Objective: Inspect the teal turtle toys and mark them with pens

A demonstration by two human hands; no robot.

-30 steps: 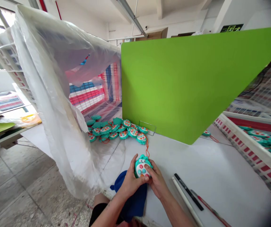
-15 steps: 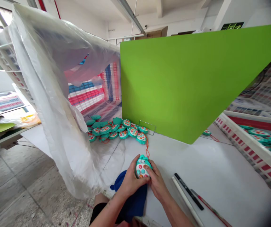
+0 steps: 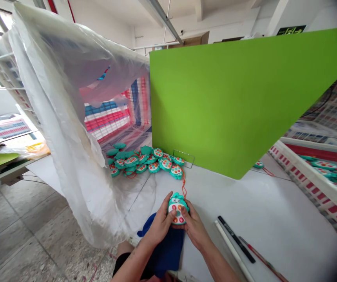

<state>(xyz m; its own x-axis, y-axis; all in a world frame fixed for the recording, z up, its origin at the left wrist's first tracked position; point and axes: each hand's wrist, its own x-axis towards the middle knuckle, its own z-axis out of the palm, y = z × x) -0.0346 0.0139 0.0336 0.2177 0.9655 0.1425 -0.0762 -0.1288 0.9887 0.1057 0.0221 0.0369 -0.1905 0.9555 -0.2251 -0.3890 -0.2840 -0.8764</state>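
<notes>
Head view: left-hand fingers [image 3: 168, 219] and right-hand fingers [image 3: 188, 220] closed around teal toy [image 3: 177, 206]

Head-worn view, angled down at hands [image 3: 159, 223]

left hand [image 3: 158, 225], right hand [image 3: 196, 231], fingers [image 3: 168, 207] curled

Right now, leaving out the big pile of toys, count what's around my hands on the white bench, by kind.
Teal button toy, held by left hand and right hand: 1
Blue cloth: 1
White rod: 1
Black marker: 1
Thin red stick: 1
Total: 5
</notes>
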